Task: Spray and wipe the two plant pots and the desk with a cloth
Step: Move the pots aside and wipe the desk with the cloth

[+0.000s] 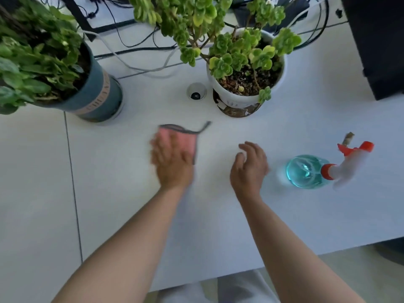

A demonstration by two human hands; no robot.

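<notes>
On the worktop [218, 215], mid-front | left grip [172, 162] flat, pressing cloth [185, 139] | right grip [249, 169] loose, empty | spray bottle [306, 171] just right of it

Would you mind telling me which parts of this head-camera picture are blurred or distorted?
Head view: the left hand on the pink cloth is motion-blurred; the spray bottle is soft at its nozzle end too; the white pot looks sharper; wide-angle distortion leans the blue pot outward.
</notes>
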